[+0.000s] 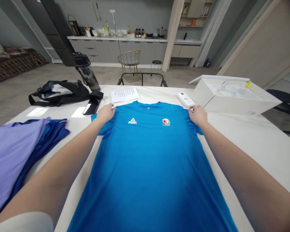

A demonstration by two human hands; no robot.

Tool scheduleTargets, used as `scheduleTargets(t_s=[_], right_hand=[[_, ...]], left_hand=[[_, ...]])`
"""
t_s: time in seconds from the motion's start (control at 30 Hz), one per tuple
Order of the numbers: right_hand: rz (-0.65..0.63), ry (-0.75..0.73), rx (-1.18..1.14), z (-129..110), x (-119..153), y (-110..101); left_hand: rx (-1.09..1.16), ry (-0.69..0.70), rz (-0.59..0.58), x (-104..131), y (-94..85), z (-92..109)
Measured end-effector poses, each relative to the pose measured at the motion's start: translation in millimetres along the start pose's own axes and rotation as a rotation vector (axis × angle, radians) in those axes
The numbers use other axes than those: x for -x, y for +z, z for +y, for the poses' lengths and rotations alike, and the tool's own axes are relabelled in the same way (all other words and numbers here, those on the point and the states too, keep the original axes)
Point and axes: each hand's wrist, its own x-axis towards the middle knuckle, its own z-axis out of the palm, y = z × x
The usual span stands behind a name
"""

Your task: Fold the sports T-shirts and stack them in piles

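Observation:
A blue short-sleeved T-shirt [147, 161] lies spread out front side up, its collar toward the far side of the table. White lettering and a small round emblem show on its chest. My left hand [106, 112] grips the shirt at the left shoulder, fingers closed on the cloth near the sleeve. At the opposite shoulder my right hand [198, 115] pinches the fabric the same way. Both arms reach forward along the shirt's sides, and its lower hem runs out of view at the bottom.
Left on the white table [263, 154] lie folded purple and navy clothes [16, 138], a black bag [60, 91], a phone [92, 105] and a clear-bodied bottle-like device [87, 71]. Behind the shirt are a printed sheet [125, 95], a small white box [185, 100] and a large open white box [232, 100].

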Motion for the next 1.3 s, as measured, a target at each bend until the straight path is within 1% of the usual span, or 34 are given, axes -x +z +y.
scheduleTargets(t_s=[0.1,0.17,0.3,0.4,0.5,0.57,0.7,0.8,0.87,0.93,1.0,1.07,1.1,1.2,1.3], right_hand=[[-0.078,-0.109,-0.050,-30.4,-10.3,8.3],[-0.112,-0.133,-0.061,-48.8,-16.2,15.1],[-0.082,-0.135,-0.031,-77.5,-27.8,28.4],[-0.073,-0.171,-0.003,-92.1,-35.4,36.1],[-0.113,-0.196,0.000,-102.7,-40.9,41.7],[-0.120,-0.182,-0.002,-108.5,-43.6,44.9],[-0.058,-0.121,-0.013,-118.3,-46.1,50.2],[-0.033,-0.090,-0.032,-123.9,-42.7,52.1],[-0.010,-0.106,-0.053,-126.6,-37.8,52.0],[0.004,-0.162,-0.083,-128.1,-31.6,51.0],[-0.021,-0.225,-0.100,-128.3,-24.8,50.1],[-0.058,-0.251,-0.089,-127.0,-17.9,49.9],[-0.065,-0.249,-0.075,-126.1,-14.5,50.0],[-0.045,-0.232,-0.042,-123.0,-5.0,50.3],[-0.033,-0.237,-0.047,-118.5,1.6,46.8]], left_hand=[[0.051,0.078,-0.006,-21.0,11.4,21.7],[0.062,0.112,0.001,-31.4,18.7,35.6],[0.058,0.138,0.005,-43.4,31.9,56.9],[0.085,0.136,0.026,-49.1,39.8,65.1],[0.094,0.112,0.049,-55.1,43.8,70.0],[0.082,0.094,0.072,-59.4,44.2,73.6],[0.051,0.054,0.130,-65.4,43.3,84.2],[0.067,0.015,0.144,-64.4,43.6,92.9],[0.103,0.009,0.158,-60.7,44.0,97.3],[0.146,0.074,0.166,-55.2,44.7,100.2],[0.163,0.205,0.153,-48.4,46.2,101.8],[0.136,0.315,0.132,-40.8,49.2,102.7],[0.114,0.343,0.123,-36.7,51.0,103.1],[0.060,0.345,0.107,-24.3,55.6,104.1],[0.044,0.348,0.111,-13.3,55.6,104.6]])
